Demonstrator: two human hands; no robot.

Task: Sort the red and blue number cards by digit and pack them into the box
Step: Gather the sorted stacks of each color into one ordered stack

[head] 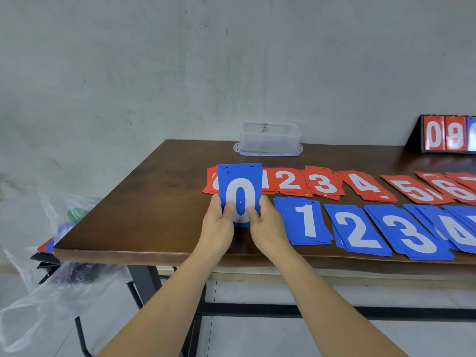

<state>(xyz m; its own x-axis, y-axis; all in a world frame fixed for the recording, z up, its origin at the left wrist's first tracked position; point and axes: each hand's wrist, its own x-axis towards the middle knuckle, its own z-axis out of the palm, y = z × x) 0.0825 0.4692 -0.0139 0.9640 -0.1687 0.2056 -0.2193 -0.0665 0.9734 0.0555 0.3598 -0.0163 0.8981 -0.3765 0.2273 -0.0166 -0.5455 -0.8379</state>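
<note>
Left of the dark brown wooden table [144, 202] sits a crumpled clear plastic bag [46, 300]. At the table's near edge, the left hand [219, 225] and right hand [266, 225] each grip a lower side of an upright stack of blue 0 cards [240, 181], thumbs on its face. The clear plastic box [270, 136] stands at the table's far edge. Across the table run red card piles [323, 182], 2 to 6 readable, and nearer blue card piles [358, 228], 1 to 4. A black flip scoreboard [443, 134] occupies the table's far right.
</note>
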